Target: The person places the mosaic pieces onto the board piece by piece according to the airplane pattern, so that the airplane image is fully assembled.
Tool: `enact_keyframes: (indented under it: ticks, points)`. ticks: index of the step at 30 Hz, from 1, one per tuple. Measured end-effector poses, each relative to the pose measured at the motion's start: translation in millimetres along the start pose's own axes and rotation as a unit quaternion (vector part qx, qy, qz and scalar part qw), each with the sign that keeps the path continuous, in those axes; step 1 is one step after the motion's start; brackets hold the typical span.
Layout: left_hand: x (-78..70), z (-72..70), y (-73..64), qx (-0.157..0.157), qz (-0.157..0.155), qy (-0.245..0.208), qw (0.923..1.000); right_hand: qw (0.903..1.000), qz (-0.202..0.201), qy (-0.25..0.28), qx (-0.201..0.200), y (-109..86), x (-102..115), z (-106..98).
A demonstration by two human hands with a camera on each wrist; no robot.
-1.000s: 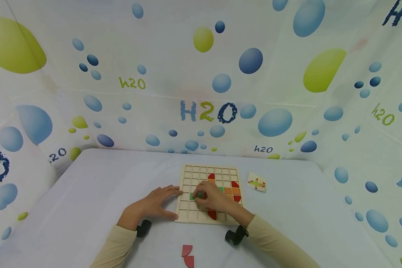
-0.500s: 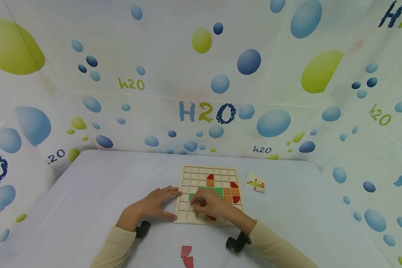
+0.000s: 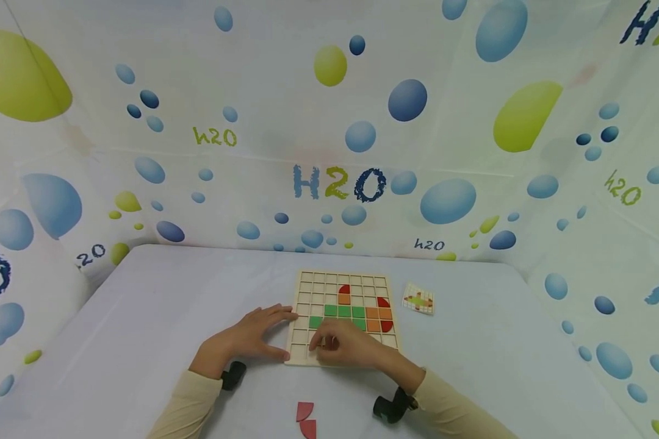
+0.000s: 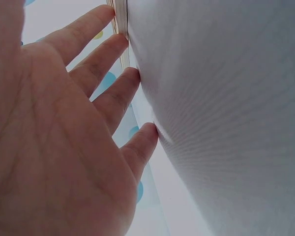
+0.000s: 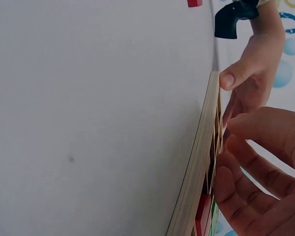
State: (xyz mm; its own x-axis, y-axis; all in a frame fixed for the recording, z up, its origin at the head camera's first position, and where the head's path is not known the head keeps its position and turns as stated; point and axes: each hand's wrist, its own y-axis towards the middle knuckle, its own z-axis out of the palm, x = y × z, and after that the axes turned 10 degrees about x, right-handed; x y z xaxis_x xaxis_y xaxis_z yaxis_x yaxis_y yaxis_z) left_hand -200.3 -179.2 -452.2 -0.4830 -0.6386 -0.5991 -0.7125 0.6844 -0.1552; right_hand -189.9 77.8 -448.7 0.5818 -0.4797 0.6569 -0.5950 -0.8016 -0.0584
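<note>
A square wooden grid board (image 3: pixel 307 349) lies on the table with green squares (image 3: pixel 344 311), orange squares (image 3: pixel 373 319) and red quarter-circles (image 3: pixel 383 302) set in its cells. My left hand (image 3: pixel 251 334) steadies the board's left side, its fingers spread and the thumb at the near corner. In the left wrist view, the fingertips (image 4: pixel 119 42) touch the board's edge and the tabletop. Over the near left part of the board hovers my right hand (image 3: pixel 345 344), fingers loosely bent. The right wrist view shows nothing between its thumb and fingers. That hand hides some near cells.
Two loose red quarter-circles (image 3: pixel 305 411) lie on the white table in front of the board. A small pattern card (image 3: pixel 418 299) rests right of the board. Patterned cloth (image 3: pixel 252 152) hangs behind the table.
My right hand has drawn back toward the near edge from the leftmost green square, uncovering more of the green row. My left hand stays at the board's side.
</note>
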Motion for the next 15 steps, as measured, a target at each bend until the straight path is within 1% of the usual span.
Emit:
enact_keyframes:
  ticks: [6,12,15]
  points:
    - [-0.4,0.1,-0.4,-0.003,0.001,0.001,1.0,0.9989,-0.036,-0.018,0.024,-1.1,2.9,1.0]
    - [0.3,0.2,-0.4,-0.002,0.002,0.0,1.0,0.9981,-0.04,-0.015,0.045,-4.2,6.3,3.3]
    - [0.6,-0.1,-0.5,-0.002,0.005,0.001,1.0,0.9963,-0.052,-0.008,0.068,-5.2,7.7,4.8]
